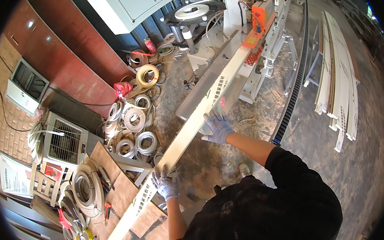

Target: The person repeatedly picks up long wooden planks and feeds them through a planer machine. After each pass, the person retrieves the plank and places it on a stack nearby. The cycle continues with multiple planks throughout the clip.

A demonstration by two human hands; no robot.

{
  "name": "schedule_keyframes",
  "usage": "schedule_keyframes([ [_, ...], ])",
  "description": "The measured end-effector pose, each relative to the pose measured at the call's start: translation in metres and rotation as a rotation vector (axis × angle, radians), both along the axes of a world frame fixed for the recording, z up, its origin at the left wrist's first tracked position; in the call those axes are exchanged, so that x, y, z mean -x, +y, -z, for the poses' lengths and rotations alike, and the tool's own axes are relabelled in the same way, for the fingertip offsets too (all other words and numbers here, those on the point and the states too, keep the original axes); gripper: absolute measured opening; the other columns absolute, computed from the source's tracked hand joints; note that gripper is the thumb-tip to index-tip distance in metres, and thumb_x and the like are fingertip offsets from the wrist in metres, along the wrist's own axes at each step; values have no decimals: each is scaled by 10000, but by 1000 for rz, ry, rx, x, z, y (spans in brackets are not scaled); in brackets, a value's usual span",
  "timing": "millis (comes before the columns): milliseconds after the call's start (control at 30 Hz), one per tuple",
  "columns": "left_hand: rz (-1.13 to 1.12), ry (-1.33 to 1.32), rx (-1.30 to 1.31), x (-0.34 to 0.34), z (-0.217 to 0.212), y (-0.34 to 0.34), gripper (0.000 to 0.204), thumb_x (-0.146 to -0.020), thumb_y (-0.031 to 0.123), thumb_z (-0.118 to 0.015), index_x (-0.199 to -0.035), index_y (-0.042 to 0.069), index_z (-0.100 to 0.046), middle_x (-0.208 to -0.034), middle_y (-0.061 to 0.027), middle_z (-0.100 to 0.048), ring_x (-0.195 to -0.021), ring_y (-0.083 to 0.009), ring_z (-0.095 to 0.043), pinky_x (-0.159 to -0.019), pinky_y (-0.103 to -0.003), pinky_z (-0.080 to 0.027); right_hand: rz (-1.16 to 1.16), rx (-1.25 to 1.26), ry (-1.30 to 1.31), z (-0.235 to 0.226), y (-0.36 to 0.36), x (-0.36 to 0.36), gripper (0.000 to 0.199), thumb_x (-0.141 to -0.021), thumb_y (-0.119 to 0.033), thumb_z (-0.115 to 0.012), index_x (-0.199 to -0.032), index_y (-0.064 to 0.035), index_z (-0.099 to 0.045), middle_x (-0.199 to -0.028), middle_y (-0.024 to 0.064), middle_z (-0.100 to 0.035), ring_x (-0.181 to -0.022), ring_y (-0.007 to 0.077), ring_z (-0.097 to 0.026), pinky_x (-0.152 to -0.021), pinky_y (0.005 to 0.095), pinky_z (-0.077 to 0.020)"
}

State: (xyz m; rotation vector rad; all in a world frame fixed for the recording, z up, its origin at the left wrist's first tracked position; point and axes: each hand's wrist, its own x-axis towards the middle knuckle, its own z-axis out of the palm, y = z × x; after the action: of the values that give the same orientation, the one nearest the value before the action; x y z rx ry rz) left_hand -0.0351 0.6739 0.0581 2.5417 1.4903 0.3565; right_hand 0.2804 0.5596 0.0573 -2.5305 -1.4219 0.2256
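A long, narrow pale board (188,136) with dark print runs slantwise from the lower left to an edge-banding machine (253,38) at the upper right. My left hand (166,186), in a thin whitish glove, is closed over the near edge of the board, its fingertips on the top face. Farther along, my right hand (219,127), gloved the same way, rests against the board's near edge with fingers stretched and thumb apart. The far end of the board meets the machine's orange part (254,39). The undersides of both hands are hidden.
Rolls of edge banding (134,119) lie heaped on the floor at left. A wooden worktop (134,215) under the board's near end carries red-handled pliers (107,211) and a large coil (87,189). Stacked long strips (337,77) stand at right, beyond a black track (292,85).
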Motion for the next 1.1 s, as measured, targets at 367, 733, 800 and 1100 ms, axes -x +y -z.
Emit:
schedule_keyframes([
  [367,7,-7,20,1,4,4,682,-688,399,-763,-1332,264,-582,-1505,-78,-396,-1407,-319,-301,-1190,-439,-174,-7,45,7,-4,0,-1,1065,-788,-760,-499,-1538,-93,-144,-1560,249,-179,-1463,378,-145,-1176,532,-52],
  [733,45,16,-22,-2,-5,0,630,-716,372,-739,-1320,281,-586,-1482,-68,-423,-1398,-283,-324,-1188,-440,-183,-2,-16,29,2,0,-1,1049,-784,-722,-539,-1530,-76,-181,-1552,255,-198,-1462,383,-133,-1174,532,-6],
  [800,55,4,-30,-4,-4,2,612,-724,369,-731,-1312,274,-593,-1470,-71,-435,-1383,-285,-349,-1182,-445,-196,-1,4,5,2,0,0,1063,-785,-742,-519,-1534,-79,-160,-1555,260,-181,-1463,382,-139,-1177,529,-33],
  [1100,235,-89,-146,-9,10,18,495,-784,345,-624,-1270,250,-619,-1362,-99,-523,-1277,-319,-452,-1112,-477,-296,12,12,-17,1,1,4,1078,-776,-755,-523,-1534,-76,-165,-1552,265,-191,-1460,381,-158,-1175,522,-32],
])
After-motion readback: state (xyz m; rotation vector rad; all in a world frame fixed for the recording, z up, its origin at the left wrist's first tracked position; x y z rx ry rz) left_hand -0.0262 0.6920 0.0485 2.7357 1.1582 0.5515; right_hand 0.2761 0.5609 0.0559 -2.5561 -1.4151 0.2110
